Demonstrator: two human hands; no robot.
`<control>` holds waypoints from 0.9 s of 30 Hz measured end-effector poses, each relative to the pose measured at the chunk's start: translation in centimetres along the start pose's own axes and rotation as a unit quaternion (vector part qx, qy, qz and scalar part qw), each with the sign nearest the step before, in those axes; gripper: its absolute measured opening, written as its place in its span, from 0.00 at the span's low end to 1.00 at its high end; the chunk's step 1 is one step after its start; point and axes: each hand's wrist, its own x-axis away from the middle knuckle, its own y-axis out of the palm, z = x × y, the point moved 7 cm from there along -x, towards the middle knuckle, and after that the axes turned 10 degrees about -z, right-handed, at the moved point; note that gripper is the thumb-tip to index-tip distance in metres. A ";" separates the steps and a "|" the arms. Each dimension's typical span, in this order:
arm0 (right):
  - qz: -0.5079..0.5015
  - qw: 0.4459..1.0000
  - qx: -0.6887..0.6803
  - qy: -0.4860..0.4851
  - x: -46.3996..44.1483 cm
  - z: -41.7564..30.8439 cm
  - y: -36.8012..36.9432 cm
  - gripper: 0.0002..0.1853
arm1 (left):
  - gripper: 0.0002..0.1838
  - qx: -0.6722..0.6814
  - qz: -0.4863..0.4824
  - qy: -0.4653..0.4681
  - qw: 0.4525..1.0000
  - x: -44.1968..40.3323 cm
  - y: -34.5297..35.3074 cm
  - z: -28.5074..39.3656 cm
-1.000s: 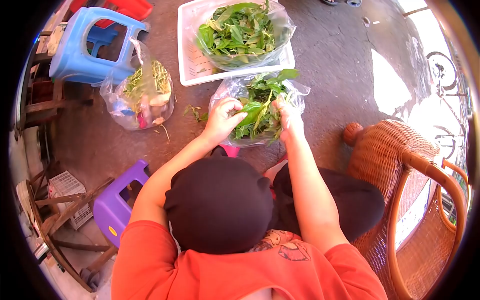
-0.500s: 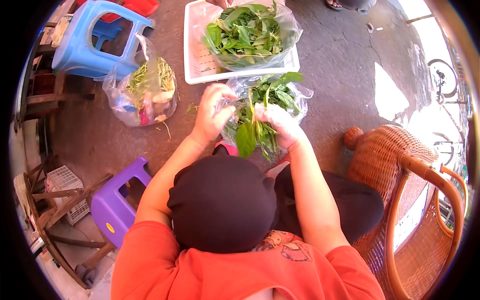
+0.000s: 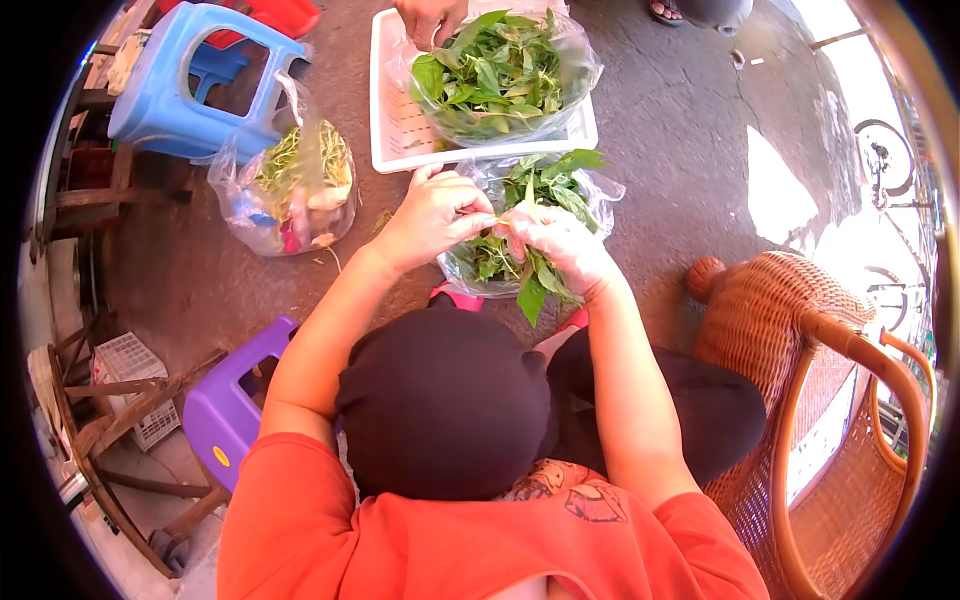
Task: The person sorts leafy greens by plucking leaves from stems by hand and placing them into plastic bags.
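My right hand [image 3: 567, 246], which seems to wear a thin clear glove, is closed around a sprig of leafy greens [image 3: 534, 292], its leaves hanging down toward me. The fingertips of my left hand [image 3: 432, 218] pinch at the stem end of that sprig, right against my right fingers. Below both hands lies an open clear plastic bag [image 3: 606, 192] with more leafy greens [image 3: 557, 187] in it. Just beyond is a white plastic basket [image 3: 395, 152], bearing a bigger clear bag full of green leaves [image 3: 495, 75].
Another person's hand [image 3: 430, 18] reaches to the basket's far side. To the left, a bag of stems and scraps [image 3: 300, 185] stands by a blue stool [image 3: 150, 110]. A purple stool [image 3: 225, 410] is near my left arm, a wicker chair [image 3: 770, 310] at my right.
My left hand has moved right, from apart to pinching the stem at my right hand. The held leaves have swung right. The other person's hand has come further into view over the basket.
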 end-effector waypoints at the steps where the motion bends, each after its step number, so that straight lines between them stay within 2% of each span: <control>1: 0.020 0.999 0.042 0.026 -0.2 0.5 -0.2 0.17 | 0.06 -0.022 -0.008 -0.013 1.000 0.1 0.0 -0.2; 3: 0.062 0.987 0.125 0.077 -0.7 1.9 -0.7 0.15 | 0.06 -0.063 -0.026 -0.037 0.997 0.4 0.2 -0.5; 4: 0.099 0.943 0.286 0.135 -1.0 2.9 -1.8 0.13 | 0.06 -0.075 -0.016 -0.038 0.996 0.5 0.3 -0.4; 7: 0.214 0.822 0.508 0.143 -0.7 0.8 -0.7 0.10 | 0.07 -0.105 0.009 -0.047 0.993 0.8 1.4 -0.4; 8: 0.238 0.807 0.524 0.134 -0.7 0.3 -0.1 0.10 | 0.07 -0.109 0.016 -0.053 0.993 0.8 1.9 -0.2; 11: 0.301 0.773 0.515 0.216 -0.1 2.1 -2.2 0.11 | 0.08 -0.085 0.050 -0.077 0.992 1.5 1.8 0.0; 13: 0.349 0.846 0.400 0.059 1.8 6.6 -8.6 0.11 | 0.07 -0.080 0.089 -0.089 0.989 2.5 -0.1 0.3; 14: 0.425 0.882 0.196 0.059 3.6 7.0 -10.7 0.11 | 0.06 -0.073 0.140 -0.092 0.983 3.4 -1.8 -0.7; 15: 0.481 0.875 -0.019 0.059 4.9 7.6 -11.5 0.10 | 0.06 -0.059 0.225 -0.130 0.964 4.6 -4.4 -2.0; 16: 0.482 0.871 -0.090 -0.006 4.7 6.8 -11.5 0.10 | 0.06 -0.068 0.291 -0.197 0.934 6.6 -7.0 -3.1; 17: 0.480 0.860 -0.160 -0.071 4.4 6.0 -11.4 0.11 | 0.07 0.037 0.416 -0.228 0.880 8.9 -9.4 -5.3; 18: 0.468 0.863 -0.172 -0.075 3.9 5.2 -10.8 0.10 | 0.08 0.001 0.478 -0.250 0.842 11.7 -11.8 -9.6; 19: 0.452 0.874 -0.165 -0.066 3.4 5.0 -10.0 0.08 | 0.09 0.023 0.529 -0.266 0.806 13.4 -14.4 -11.0; 21: 0.418 0.895 -0.147 -0.048 2.6 4.8 -8.3 0.04 | 0.09 -0.205 0.519 -0.307 0.771 15.8 -18.2 -14.1; 23: 0.415 0.893 -0.157 -0.080 2.1 5.1 -7.5 0.05 | 0.08 -0.362 0.516 -0.354 0.690 15.0 -18.0 -13.5; 24: 0.434 0.884 -0.163 -0.061 2.4 5.3 -7.7 0.05 | 0.08 -0.436 0.507 -0.372 0.644 14.2 -17.8 -12.8; 26: 0.485 0.853 -0.190 -0.039 3.3 5.5 -8.6 0.05 | 0.10 -0.345 0.471 -0.194 0.789 10.9 -15.8 -10.7; 27: 0.513 0.832 -0.209 -0.035 3.8 5.5 -9.3 0.04 | 0.10 -0.212 0.453 -0.128 0.856 9.1 -13.3 -10.5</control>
